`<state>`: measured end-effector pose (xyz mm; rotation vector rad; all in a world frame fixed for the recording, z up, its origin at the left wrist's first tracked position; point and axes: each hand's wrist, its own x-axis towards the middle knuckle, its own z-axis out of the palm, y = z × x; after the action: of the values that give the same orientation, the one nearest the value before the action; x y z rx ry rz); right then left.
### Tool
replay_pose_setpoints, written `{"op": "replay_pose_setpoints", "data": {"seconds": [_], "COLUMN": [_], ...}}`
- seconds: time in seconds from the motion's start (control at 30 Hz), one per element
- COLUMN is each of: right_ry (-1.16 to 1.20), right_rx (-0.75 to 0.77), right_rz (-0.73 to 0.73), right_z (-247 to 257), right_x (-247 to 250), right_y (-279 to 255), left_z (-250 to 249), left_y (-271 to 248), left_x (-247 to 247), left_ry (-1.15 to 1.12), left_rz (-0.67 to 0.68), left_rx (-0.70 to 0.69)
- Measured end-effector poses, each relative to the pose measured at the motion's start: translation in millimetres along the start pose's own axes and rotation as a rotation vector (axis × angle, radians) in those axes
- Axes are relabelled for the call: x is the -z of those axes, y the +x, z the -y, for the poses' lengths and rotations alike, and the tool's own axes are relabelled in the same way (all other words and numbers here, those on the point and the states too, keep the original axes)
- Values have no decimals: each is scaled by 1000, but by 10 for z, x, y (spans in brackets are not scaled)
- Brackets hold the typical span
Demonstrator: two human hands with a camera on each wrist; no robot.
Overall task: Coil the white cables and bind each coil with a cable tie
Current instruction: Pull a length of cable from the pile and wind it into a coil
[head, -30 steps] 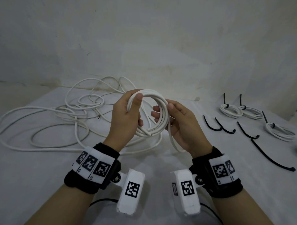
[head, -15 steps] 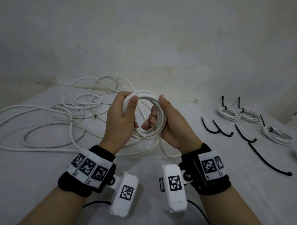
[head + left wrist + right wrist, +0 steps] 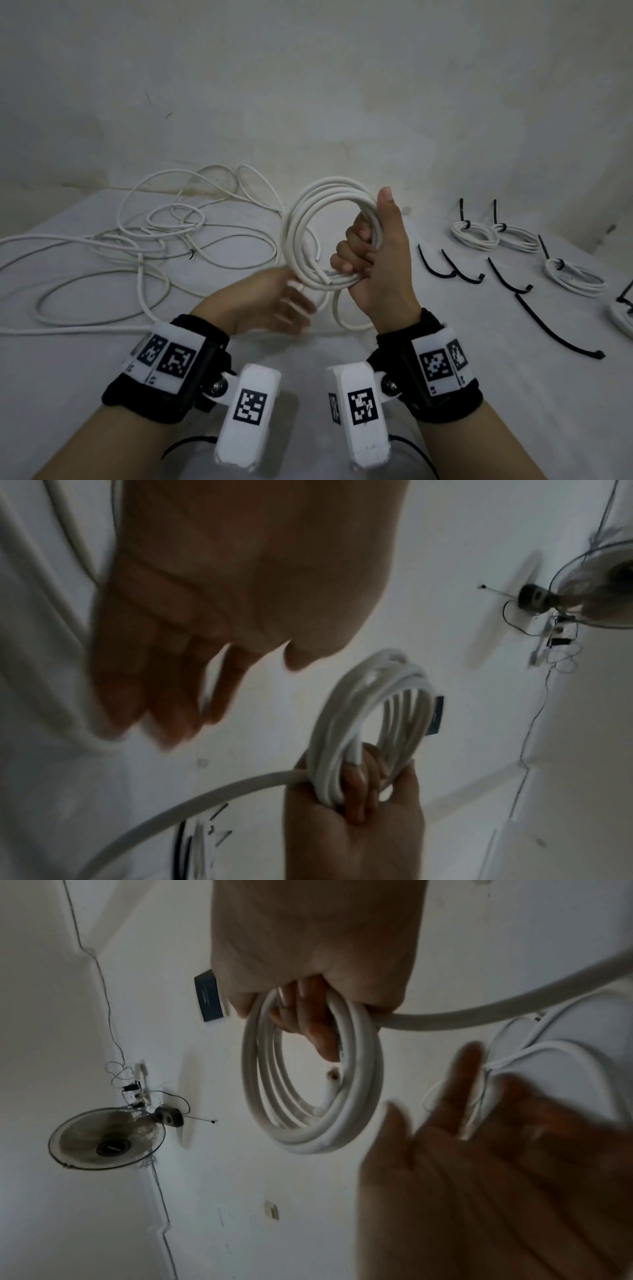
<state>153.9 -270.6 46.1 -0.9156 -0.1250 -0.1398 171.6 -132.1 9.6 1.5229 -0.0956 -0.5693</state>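
**Left hand lets go; the coil is riding in our right hand alone**

From the head view, we are holding the coil upright above the desk with our right hand, fingers hooked through the ring and thumb standing up along its far side. Half a second ago both hands were clasping it; now our left hand is dropping away beneath it, blurred, fingers loose and gripping nothing. One free tail is hanging from the coil down to the desk. The loose white cables are lying tangled to the left, the black cable ties are waiting to the right, and the bound coils are sitting beyond them.

In the left wrist view, our left hand is spreading open in motion blur, clear of the coil, which our right hand is clamping at the bottom.

In the right wrist view, our right hand is closing its fingers through the coil, with the tail running off to the right, and the left hand is empty below.

We are judging that the winding is nearly done, bar the tail, and that the freed hand is heading either for it or for a tie.
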Motion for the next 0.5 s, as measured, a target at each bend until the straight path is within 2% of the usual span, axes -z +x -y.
{"op": "replay_pose_setpoints", "data": {"seconds": [0.07, 0.13, 0.23, 0.37, 0.5], "right_ry": [20, 17, 7, 3, 70], "right_rx": [5, 12, 61, 118, 139], "right_rz": [3, 8, 22, -27, -141], "right_z": [2, 0, 5, -3, -11], "right_x": [-7, -24, -36, -21, 16], "right_y": [-14, -38, -64, -77, -58], "left_z": [46, 64, 96, 95, 20], "left_y": [-30, -2, 56, 97, 53], "left_x": [-66, -141, -219, -188, -174], "left_ry": [87, -2, -177, -285, -180], "left_rz": [172, 203, 57, -137, -307], "left_rx": [134, 109, -1, -193, -443]}}
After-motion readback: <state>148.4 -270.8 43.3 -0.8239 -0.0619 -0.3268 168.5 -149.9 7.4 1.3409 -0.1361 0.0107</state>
